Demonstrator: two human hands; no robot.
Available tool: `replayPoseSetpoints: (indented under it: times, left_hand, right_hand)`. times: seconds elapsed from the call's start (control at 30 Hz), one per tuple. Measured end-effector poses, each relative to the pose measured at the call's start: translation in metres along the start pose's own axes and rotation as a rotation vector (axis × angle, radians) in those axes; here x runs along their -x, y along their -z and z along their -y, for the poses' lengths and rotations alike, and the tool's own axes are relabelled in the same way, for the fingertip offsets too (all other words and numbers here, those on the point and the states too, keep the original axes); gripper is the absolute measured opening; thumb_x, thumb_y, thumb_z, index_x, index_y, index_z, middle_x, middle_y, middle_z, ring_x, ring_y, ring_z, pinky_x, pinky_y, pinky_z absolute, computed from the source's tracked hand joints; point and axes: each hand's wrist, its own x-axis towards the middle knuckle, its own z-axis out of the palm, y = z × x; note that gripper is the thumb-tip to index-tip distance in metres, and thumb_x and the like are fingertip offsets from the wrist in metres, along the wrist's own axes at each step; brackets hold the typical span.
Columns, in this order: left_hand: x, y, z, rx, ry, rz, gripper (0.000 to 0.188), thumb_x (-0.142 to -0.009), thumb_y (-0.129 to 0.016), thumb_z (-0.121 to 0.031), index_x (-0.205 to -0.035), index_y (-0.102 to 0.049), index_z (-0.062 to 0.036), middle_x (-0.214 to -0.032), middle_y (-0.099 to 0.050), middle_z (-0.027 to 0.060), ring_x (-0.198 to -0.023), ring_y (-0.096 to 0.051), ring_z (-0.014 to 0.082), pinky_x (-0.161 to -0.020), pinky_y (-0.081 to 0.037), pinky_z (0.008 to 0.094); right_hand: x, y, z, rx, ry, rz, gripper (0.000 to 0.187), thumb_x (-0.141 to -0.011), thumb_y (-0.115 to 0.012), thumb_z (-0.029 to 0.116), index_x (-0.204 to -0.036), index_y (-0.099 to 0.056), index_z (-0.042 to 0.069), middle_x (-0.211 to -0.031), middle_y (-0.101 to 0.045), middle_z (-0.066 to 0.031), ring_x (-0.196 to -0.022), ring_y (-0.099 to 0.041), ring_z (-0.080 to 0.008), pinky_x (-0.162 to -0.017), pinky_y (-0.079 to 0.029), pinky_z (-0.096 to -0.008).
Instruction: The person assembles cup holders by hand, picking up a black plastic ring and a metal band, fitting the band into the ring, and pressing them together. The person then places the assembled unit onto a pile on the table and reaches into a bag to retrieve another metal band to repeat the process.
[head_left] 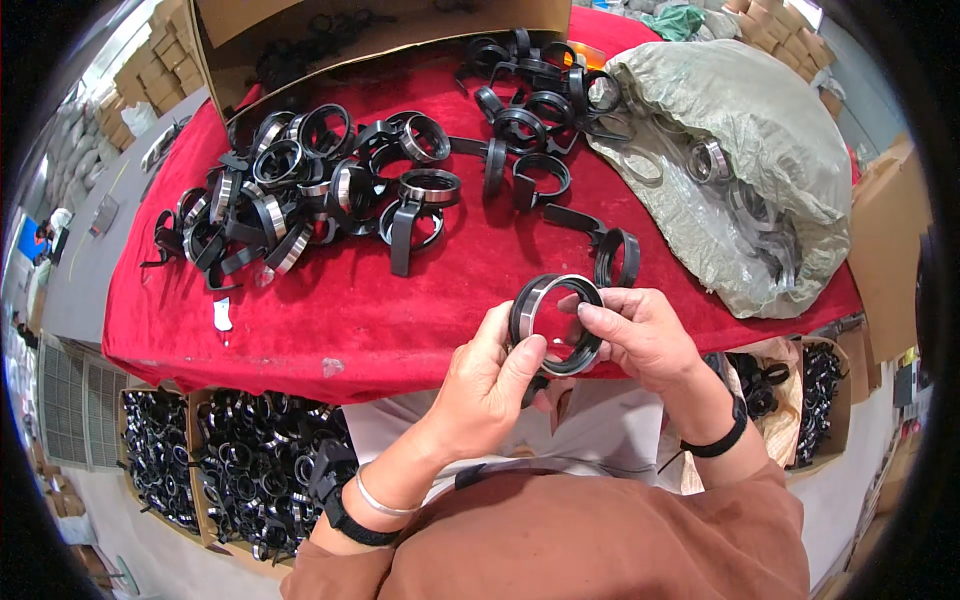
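Between my hands, over the near edge of the red cloth, is a black ring with a silver metal band (533, 301). My left hand (482, 385) grips its left side, thumb and fingers on the rim. My right hand (648, 338) pinches the right side, some fingertips hidden behind or inside the ring. Just beyond the right hand lies a plain black ring holder with a handle (622, 258). A heap of silver-banded black ring holders (270, 215) covers the cloth's left side. Plain black ring holders (548, 110) are piled further back, right of the middle.
A pale woven sack (720, 90) with silver rings (708, 160) lies open at the right. An open cardboard box (390, 55) stands at the back. Below the red cloth (400, 320), boxes of black rings (255, 465) flank me. A white tag (222, 313) lies front left.
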Motion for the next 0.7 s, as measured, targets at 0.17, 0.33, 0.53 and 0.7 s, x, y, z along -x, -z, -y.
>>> replayPoseSetpoints:
  times: [0.17, 0.33, 0.53, 0.7]
  left_hand:
    - [0.005, 0.005, -0.005, 0.066, 0.051, -0.004, 0.034, -0.100, -0.038, -0.023, -0.123, -0.042, 0.0016, -0.090, -0.064, 0.0105, -0.059, -0.058, 0.0082, -0.054, -0.048, 0.0196]
    - [0.011, 0.010, -0.005, 0.118, 0.094, -0.040, 0.032, -0.101, -0.036, -0.024, -0.119, -0.045, 0.0015, -0.082, -0.065, 0.0105, -0.054, -0.056, 0.0080, -0.050, -0.046, 0.0190]
    - [-0.010, 0.045, -0.038, -0.775, -0.146, -0.267, 0.016, -0.094, -0.051, -0.012, -0.105, -0.052, -0.0010, -0.070, -0.059, 0.0139, -0.060, -0.061, 0.0261, -0.053, -0.045, 0.0321]
    - [-0.083, 0.137, -0.086, -1.323, -0.399, -0.561, 0.038, -0.094, -0.048, -0.032, -0.115, -0.051, -0.0007, -0.089, -0.060, 0.0227, -0.087, -0.057, 0.0393, -0.074, -0.044, 0.0458]
  right_hand:
    - [-0.002, -0.002, -0.018, -0.392, -0.028, 0.090, 0.025, -0.089, -0.064, 0.021, -0.095, -0.065, -0.002, -0.079, -0.065, -0.0074, -0.066, -0.064, -0.0131, -0.058, -0.055, -0.0262]
    - [0.000, -0.008, -0.027, -0.481, -0.054, 0.152, 0.031, -0.092, -0.058, 0.027, -0.100, -0.064, -0.003, -0.078, -0.067, -0.0085, -0.067, -0.066, -0.0139, -0.056, -0.055, -0.0266]
    - [-0.007, -0.017, -0.004, 0.702, 0.581, -0.254, 0.042, -0.074, -0.078, 0.025, -0.105, -0.063, 0.001, -0.078, -0.062, -0.0106, -0.064, -0.060, -0.0214, -0.058, -0.049, -0.0316]
    - [-0.011, 0.016, 0.001, 1.144, 0.729, -0.626, 0.066, -0.066, -0.080, 0.021, -0.122, -0.051, 0.003, -0.099, -0.054, -0.0176, -0.088, -0.057, -0.0323, -0.077, -0.050, -0.0382]
